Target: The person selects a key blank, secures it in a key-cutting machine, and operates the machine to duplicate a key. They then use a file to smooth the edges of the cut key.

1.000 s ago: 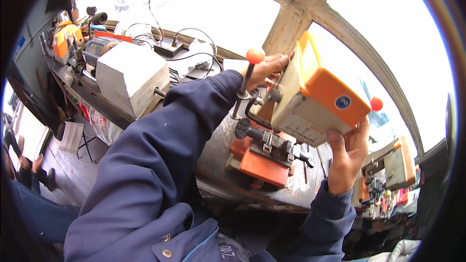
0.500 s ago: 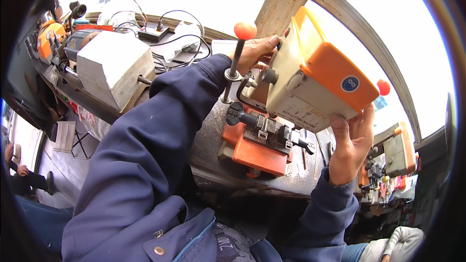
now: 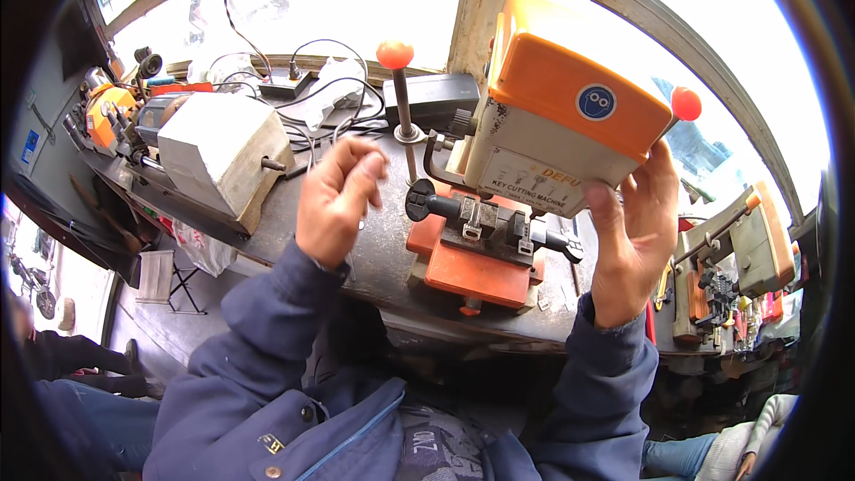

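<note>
A key cutting machine (image 3: 539, 138) with a beige body and an orange cover stands on the bench in front of me. My right hand (image 3: 634, 227) grips the lower right corner of its housing, thumb on the front and fingers behind. Left of the machine, my left hand (image 3: 340, 200) hangs above the bench with curled fingers; whether anything is inside them is hidden. Below the housing sits the orange carriage (image 3: 478, 273) with small metal clamps (image 3: 475, 218) and a black wing knob (image 3: 420, 200). A lever with a red ball (image 3: 394, 54) rises at its left.
Another machine with a white cover (image 3: 218, 147) stands on the left, near tangled black cables (image 3: 343, 93). A black box (image 3: 434, 98) lies behind the levers. On the right is a further beige machine (image 3: 764, 245). Other people sit at both lower sides.
My left hand has come away from the back left of the machine and drawn toward me. My right hand stays on the housing corner. The whole view has shifted slightly.
</note>
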{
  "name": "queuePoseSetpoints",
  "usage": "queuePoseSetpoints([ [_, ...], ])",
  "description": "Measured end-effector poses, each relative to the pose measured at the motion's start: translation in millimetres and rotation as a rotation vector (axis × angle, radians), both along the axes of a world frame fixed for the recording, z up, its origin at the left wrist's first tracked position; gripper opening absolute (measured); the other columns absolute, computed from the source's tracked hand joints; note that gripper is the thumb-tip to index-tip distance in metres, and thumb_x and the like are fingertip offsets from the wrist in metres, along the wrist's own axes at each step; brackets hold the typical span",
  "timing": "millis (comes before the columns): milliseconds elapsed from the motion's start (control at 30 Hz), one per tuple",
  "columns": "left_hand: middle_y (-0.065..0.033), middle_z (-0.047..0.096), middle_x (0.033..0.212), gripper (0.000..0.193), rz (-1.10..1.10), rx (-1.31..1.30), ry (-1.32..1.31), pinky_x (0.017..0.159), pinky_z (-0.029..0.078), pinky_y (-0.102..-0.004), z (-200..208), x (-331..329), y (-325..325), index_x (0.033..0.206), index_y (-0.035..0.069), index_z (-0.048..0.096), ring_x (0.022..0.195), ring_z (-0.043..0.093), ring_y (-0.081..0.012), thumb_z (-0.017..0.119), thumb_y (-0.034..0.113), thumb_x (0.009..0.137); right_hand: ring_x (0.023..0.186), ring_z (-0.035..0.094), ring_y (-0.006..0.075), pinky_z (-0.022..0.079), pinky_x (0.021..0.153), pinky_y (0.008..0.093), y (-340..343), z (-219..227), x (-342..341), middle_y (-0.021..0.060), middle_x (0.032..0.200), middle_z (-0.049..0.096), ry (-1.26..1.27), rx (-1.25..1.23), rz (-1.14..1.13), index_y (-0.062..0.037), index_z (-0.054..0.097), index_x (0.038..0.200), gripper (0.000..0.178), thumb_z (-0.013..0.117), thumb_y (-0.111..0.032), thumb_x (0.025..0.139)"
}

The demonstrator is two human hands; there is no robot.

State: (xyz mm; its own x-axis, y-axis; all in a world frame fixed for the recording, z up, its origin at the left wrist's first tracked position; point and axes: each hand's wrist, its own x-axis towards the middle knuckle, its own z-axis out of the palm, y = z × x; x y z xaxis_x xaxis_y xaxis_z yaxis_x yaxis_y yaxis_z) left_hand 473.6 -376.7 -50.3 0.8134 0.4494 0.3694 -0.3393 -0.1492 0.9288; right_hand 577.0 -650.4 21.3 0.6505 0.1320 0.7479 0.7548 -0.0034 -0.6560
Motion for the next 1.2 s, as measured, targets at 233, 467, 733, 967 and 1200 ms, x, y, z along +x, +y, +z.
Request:
queuePoseSetpoints([
  [233, 0.002, 0.056, 0.066, 0.058, -0.265, -0.071, 0.425, 0.053, 0.039, -0.0251, -0.8, 6.4, -12.7, 0.088, 0.005, 0.07, 0.057, 0.048, -0.0062, 0.055, 0.056, 0.109, 0.081, 0.068, 0.0259, 0.054, 0.07, 0.0369, 9.0, -15.9, -57.9, 0.0107, 0.093, 0.064, -0.123, -0.431, -0.022, -0.0043, 0.073, 0.101, 0.023, 0.083, 0.003, 0.081],
  [467, -0.0024, 0.061, 0.069, 0.05, -0.299, -0.022, 0.608, 0.054, 0.045, -0.0296, 3.6, 38.1, -7.6, 0.093, -0.001, 0.075, 0.059, 0.057, -0.0141, 0.06, 0.045, 0.107, 0.087, 0.068, 0.0316, 0.054, 0.072, 0.0443, 30.3, -31.7, -47.0, 0.0096, 0.091, 0.065, -0.281, -0.708, -0.114, -0.0087, 0.073, 0.098, 0.017, 0.08, -0.007, 0.083],
  [733, -0.0198, 0.074, 0.095, 0.042, 0.02, 0.602, 0.101, 0.078, 0.057, -0.0452, -6.3, 7.3, -13.9, 0.125, 0.007, 0.061, 0.09, 0.072, -0.0417, 0.064, 0.043, 0.104, 0.078, 0.068, 0.0284, 0.054, 0.067, 0.0402, 39.4, -40.1, -41.5, 0.0072, 0.084, 0.065, -0.412, -0.564, -0.081, -0.0081, 0.073, 0.09, 0.018, 0.082, 0.001, 0.077],
  [967, -0.0138, 0.071, 0.094, 0.032, -0.073, 0.646, 0.219, 0.071, 0.058, -0.0482, 0.6, 22.1, -18.8, 0.114, 0.009, 0.067, 0.081, 0.073, -0.0376, 0.07, 0.037, 0.099, 0.07, 0.065, 0.0265, 0.052, 0.062, 0.0384, 38.5, -47.8, -35.5, 0.0071, 0.081, 0.064, -0.462, -0.533, -0.075, -0.0088, 0.073, 0.089, 0.023, 0.083, 0.005, 0.074],
  [1200, -0.0116, 0.071, 0.103, 0.042, 0.144, 0.827, -0.408, 0.071, 0.059, -0.0427, -3.8, -52.2, -37.5, 0.126, 0.008, 0.066, 0.083, 0.073, -0.0329, 0.08, 0.013, 0.086, 0.065, 0.064, 0.0198, 0.05, 0.057, 0.0303, 39.0, -23.1, -83.2, 0.0098, 0.083, 0.066, -0.298, -0.498, 0.043, -0.0026, 0.073, 0.094, 0.022, 0.081, 0.012, 0.079],
])
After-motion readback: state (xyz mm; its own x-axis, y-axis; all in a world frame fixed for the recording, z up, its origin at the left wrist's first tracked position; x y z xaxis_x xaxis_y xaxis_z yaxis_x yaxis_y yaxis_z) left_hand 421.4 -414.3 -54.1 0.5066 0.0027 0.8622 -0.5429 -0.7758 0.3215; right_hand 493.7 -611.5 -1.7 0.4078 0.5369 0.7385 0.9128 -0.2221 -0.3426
